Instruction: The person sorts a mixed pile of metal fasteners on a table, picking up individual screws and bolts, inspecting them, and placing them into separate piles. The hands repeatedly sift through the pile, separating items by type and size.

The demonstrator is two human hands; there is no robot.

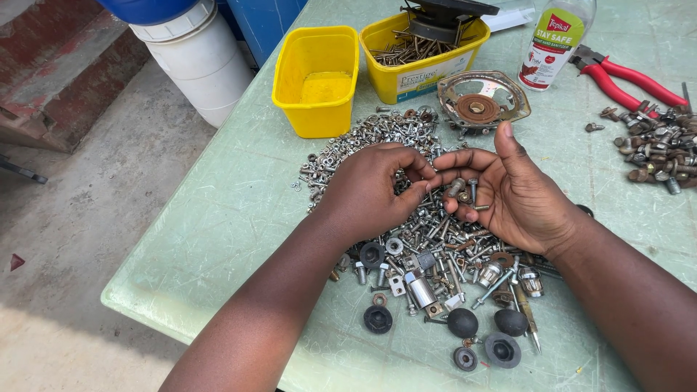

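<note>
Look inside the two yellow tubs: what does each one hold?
The left tub shows only its bare yellow floor. The right tub holds a heap of screws, with a dark round part resting on top. Whatever lies beneath that part and the heap is covered.

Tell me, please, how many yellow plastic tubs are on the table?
2. An empty yellow tub stands beyond the pile of screws, on the left; a second yellow tub right of it holds screws. None seems hidden.
</note>
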